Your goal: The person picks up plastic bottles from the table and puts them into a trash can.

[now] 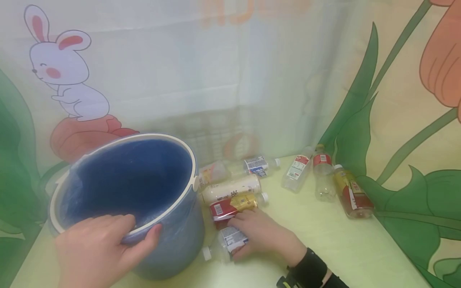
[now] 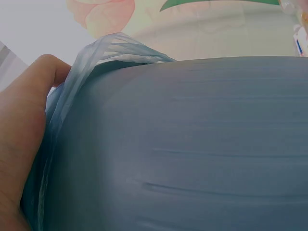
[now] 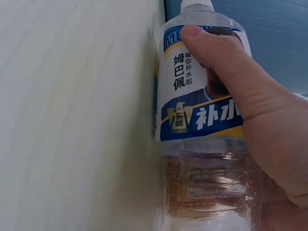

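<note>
A blue bucket (image 1: 173, 244) with a white rim stands at the left of the table. My left hand (image 1: 97, 244) grips its near rim, fingers over the edge and thumb outside. In the left wrist view a thin translucent plastic liner (image 2: 86, 62) folds over the rim beside the thumb. My right hand (image 1: 264, 232) holds a clear plastic bottle (image 3: 207, 168) with a blue and white label and a white cap. This bottle lies right of the bucket, its cap toward it. Just behind the hand lies a bottle with a red and yellow label (image 1: 230, 206).
Behind these lie a cream bottle (image 1: 234, 188), a clear bottle with a blue-white label (image 1: 257, 166) and a crumpled clear one (image 1: 214, 172). Farther right lie a clear bottle (image 1: 297, 172), a red-labelled bottle (image 1: 324, 176) and a dark-liquid bottle (image 1: 354, 196). A printed curtain (image 1: 223, 72) hangs behind.
</note>
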A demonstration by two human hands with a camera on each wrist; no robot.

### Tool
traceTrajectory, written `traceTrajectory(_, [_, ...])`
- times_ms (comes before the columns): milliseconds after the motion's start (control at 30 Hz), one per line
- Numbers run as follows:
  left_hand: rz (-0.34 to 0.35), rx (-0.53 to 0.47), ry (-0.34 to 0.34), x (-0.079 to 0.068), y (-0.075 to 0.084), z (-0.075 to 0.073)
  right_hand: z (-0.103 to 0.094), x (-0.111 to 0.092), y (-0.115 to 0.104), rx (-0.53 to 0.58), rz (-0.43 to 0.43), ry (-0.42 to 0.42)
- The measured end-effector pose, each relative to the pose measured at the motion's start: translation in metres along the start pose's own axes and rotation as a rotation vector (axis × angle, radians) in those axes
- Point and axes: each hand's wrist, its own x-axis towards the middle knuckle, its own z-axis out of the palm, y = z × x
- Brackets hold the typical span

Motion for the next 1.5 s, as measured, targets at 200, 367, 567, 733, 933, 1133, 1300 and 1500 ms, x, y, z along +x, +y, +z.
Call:
traceTrajectory(200, [-0.003,0.007,-0.004,-0.001,0.0,0.0,-0.004,-0.003,0.008,0.042,0.032,-0.016])
traceTrajectory(367, [-0.01,0.011,-0.007,-0.002,-0.001,0.001,-0.01,-0.007,0.013,0.116,0.072,-0.028])
traceTrajectory(567, [-0.012,0.009,-0.02,-0.002,0.0,0.0,-0.013,-0.011,0.02,0.156,0.085,-0.044])
traceTrajectory(733, [-0.009,0.006,-0.016,-0.001,0.0,0.0,-0.023,-0.014,0.023,0.252,0.078,-0.079])
traceTrajectory(933, [-0.007,0.007,-0.017,-0.001,0.0,0.0,-0.036,-0.018,0.028,0.385,0.108,-0.103])
traceTrajectory(1133, [-0.009,0.008,-0.014,0.0,0.0,0.0,-0.042,-0.023,0.038,0.412,0.134,-0.049])
traceTrajectory(1300, [-0.012,0.014,-0.026,0.0,0.0,0.0,-0.049,-0.029,0.043,0.366,0.145,0.006])
traceTrajectory(1500, [-0.008,0.004,-0.026,0.0,0.0,-0.001,-0.059,-0.036,0.048,0.357,0.147,0.076])
